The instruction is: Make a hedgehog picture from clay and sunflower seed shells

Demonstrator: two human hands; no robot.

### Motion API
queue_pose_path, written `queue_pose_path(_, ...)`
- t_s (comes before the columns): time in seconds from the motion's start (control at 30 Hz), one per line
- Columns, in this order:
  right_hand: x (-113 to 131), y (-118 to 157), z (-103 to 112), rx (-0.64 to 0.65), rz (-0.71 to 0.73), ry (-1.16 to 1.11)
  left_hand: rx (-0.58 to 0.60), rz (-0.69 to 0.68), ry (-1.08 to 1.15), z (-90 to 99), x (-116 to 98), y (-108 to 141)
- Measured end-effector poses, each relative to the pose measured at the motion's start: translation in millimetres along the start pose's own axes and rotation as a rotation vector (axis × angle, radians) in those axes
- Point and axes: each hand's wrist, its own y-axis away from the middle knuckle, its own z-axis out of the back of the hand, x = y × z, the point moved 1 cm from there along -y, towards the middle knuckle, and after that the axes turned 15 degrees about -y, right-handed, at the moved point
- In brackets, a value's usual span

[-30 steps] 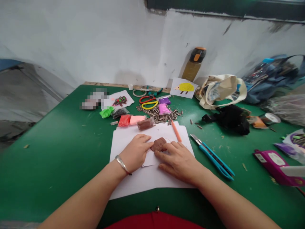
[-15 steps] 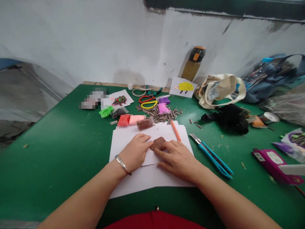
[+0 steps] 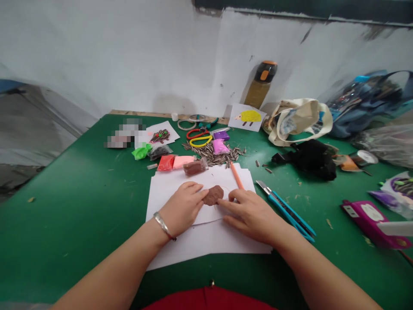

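Note:
A flattened piece of brown clay [image 3: 213, 195] lies on white paper [image 3: 180, 241] in front of me. The fingertips of my left hand [image 3: 184, 206] rest on its left edge, the fingers lying nearly flat. My right hand [image 3: 250, 213] is on the right side, fingers apart, one fingertip touching the clay's lower right edge. A faint drawn line shows on the paper beside the clay. An orange pen [image 3: 237, 176] lies on the paper above my right hand.
A blue craft knife [image 3: 288, 212] lies right of the paper, blade bare. Behind are clay packets [image 3: 166, 163], sunflower seeds [image 3: 211, 156], scissors [image 3: 200, 141] and a hedgehog drawing [image 3: 248, 118]. A bottle [image 3: 260, 86], a cloth bag [image 3: 298, 122] and a purple device [image 3: 371, 224] stand farther out.
My right hand has drawn back a little to the right, uncovering more of the clay. My left hand stays at the clay's left edge.

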Motion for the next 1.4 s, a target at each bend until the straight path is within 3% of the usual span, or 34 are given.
queue_pose_path(0.17, 0.8, -3.4, -3.7, 0.031, -0.024, 0.088, -0.002, 0.009, -0.019, -0.9, -0.1, 1.3)
queue_pose_path(0.47, -6.9, -2.7, -1.5, -0.015, -0.031, -0.036, 0.019, 0.001, -0.037, -0.1, -1.5, 0.2)
queue_pose_path(0.87, -10.9, -4.6, -0.1, -0.022, -0.038, -0.02, 0.009, -0.013, -0.041, 2.1, -1.1, 0.3)
queue_pose_path(1.1, -7.0, -8.1, -1.6, -0.031, -0.082, 0.031, 0.002, 0.031, -0.078, -1.7, -18.8, 2.0)
queue_pose_path(1.27, -9.6, -5.7, -1.0, -0.052, -0.062, -0.04, 0.144, 0.011, -0.136, -5.2, -35.3, 1.9)
queue_pose_path(1.4, -8.0, -7.1, -1.7, -0.072, -0.077, -0.007, 0.166, 0.034, -0.148, -4.2, -38.0, 1.2)
